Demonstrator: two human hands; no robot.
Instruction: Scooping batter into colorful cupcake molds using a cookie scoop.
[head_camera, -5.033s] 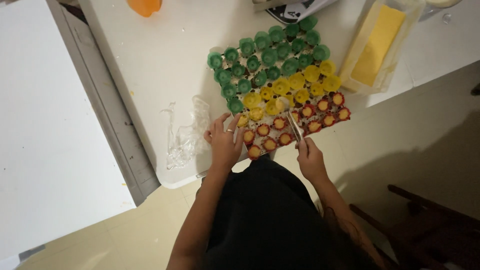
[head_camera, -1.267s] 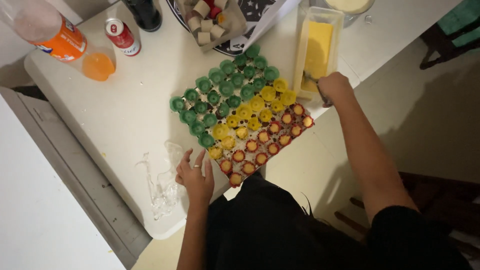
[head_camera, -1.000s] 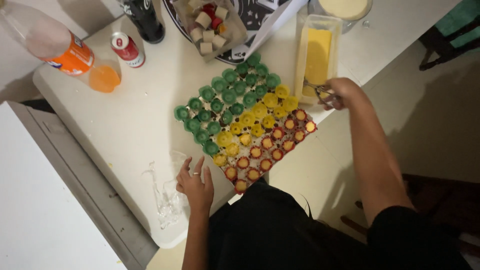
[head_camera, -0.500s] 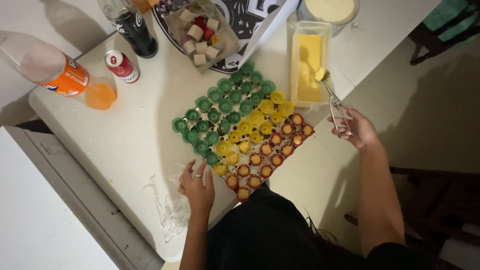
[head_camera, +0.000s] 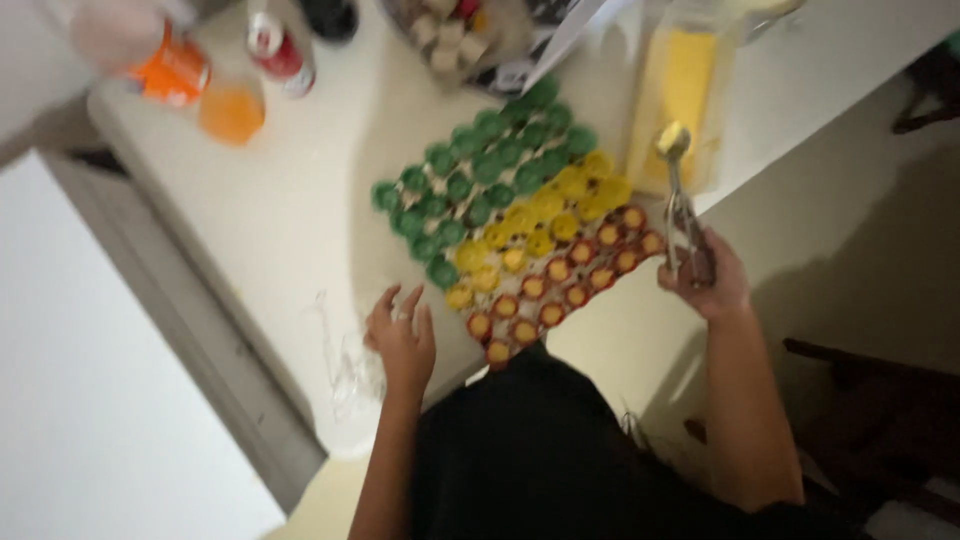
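Observation:
A block of small paper cups (head_camera: 515, 215) sits on the white table (head_camera: 300, 200): green rows at the back, yellow in the middle, red with yellow filling at the front. My right hand (head_camera: 700, 275) is closed on a metal scoop (head_camera: 678, 195) that carries a yellow lump at its tip, just right of the red cups. Behind the scoop stands a clear tub of yellow mixture (head_camera: 680, 90). My left hand (head_camera: 402, 335) rests flat on the table, fingers spread, left of the front cups.
At the back left are an orange drink bottle (head_camera: 170, 70), a glass of orange drink (head_camera: 232, 112) and a red can (head_camera: 282, 52). A bowl of cubed pieces (head_camera: 455, 35) stands behind the cups. Crumpled clear plastic (head_camera: 345, 370) lies near the table's front corner.
My right hand lifted the scoop out of the yellow tub and drew it back toward the red cups. The view shifted and blurred. My left hand stayed on the table.

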